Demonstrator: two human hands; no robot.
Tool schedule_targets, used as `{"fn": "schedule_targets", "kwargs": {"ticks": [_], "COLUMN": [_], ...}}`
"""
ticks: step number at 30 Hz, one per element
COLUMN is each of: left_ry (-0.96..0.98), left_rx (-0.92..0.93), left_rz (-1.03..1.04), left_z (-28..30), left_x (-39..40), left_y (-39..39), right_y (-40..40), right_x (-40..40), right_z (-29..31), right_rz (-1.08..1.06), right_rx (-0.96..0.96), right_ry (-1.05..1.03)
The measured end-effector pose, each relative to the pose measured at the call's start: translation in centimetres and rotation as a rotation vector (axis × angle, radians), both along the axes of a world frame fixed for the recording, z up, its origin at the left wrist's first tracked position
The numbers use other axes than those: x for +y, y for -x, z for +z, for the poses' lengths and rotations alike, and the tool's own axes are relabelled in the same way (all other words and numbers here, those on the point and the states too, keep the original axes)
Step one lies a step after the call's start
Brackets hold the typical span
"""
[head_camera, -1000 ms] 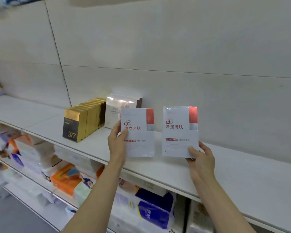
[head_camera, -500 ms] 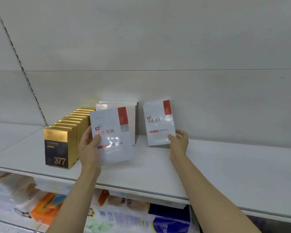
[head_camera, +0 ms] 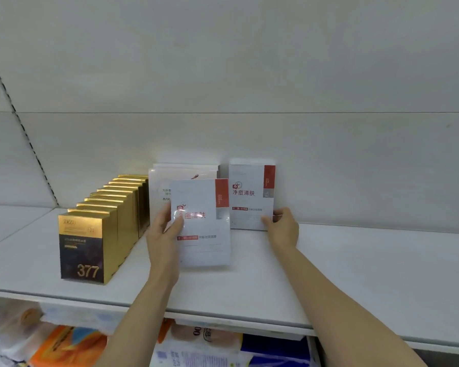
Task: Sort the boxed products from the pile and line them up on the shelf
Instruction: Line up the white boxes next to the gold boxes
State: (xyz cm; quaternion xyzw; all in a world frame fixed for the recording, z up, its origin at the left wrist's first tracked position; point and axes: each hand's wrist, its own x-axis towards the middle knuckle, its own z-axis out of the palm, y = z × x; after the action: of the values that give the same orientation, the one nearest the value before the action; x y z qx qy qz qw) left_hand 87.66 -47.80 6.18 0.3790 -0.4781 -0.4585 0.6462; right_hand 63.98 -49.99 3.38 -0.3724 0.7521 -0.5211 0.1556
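While both hands pinch flat white red-tabbed cardboard boxes, the right hand steadying one upright at frame centre on the white shelf, that thin box may topple once released, and the left hand's box could knock it.

white box half hidden behind held box, lower-shelf packages blurred, cropped

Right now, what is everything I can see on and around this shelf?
Gold-and-black boxes: a row, about ten, exact count unclear; left on the shelf, running front to back.
White box with dark lettering: at least one, behind the left hand, near the back wall.
White boxes with red corner: two; one upright at the back wall, one in front of it to the left.
Shelf: one, white.
Packaged goods: several, orange, white, blue; on the lower shelf.
Left hand: fingers grip the nearer red-cornered box.
Right hand: holds the rear box's lower right corner.
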Motion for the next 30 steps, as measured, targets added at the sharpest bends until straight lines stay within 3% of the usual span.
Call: {"fn": "schedule_targets", "kwargs": {"ticks": [2, 4, 6, 8, 13, 22, 30], "left_ry": [0.01, 0.024, 0.027, 0.039, 0.272, 0.444, 0.435], "left_rx": [-0.004, 0.01, 0.033, -0.01, -0.639, -1.052, -1.293], "left_rz": [-0.027, -0.066, -0.105, -0.136, -0.076, 0.024, 0.086], "left_z": [-0.2, -0.4, -0.8, -1.4, -2.6, -3.0, -3.0], "left_x": [-0.5, -0.8, -1.1, -1.5, -1.8, -3.8, -4.4], "left_y": [1.2, 2.8, 4.4, 5.9, 8.1, 10.8, 11.9], "right_y": [-0.5, -1.8, -3.2, -3.5, -1.8, -1.3, -0.9], "right_x": [1.4, 3.7, 5.7, 6.2, 5.6, 2.6, 1.3], "right_z": [1.1, 2.4, 3.3, 3.0, 2.6, 1.3, 1.6], "right_rz": [0.004, 0.148, 0.367, 0.416, 0.221, 0.143, 0.169], "right_rx": [-0.06, -0.148, -0.227, -0.244, -0.177, 0.226, 0.242], "right_ry": [0.161, 0.329, 0.376, 0.383, 0.434, 0.176, 0.11]}}
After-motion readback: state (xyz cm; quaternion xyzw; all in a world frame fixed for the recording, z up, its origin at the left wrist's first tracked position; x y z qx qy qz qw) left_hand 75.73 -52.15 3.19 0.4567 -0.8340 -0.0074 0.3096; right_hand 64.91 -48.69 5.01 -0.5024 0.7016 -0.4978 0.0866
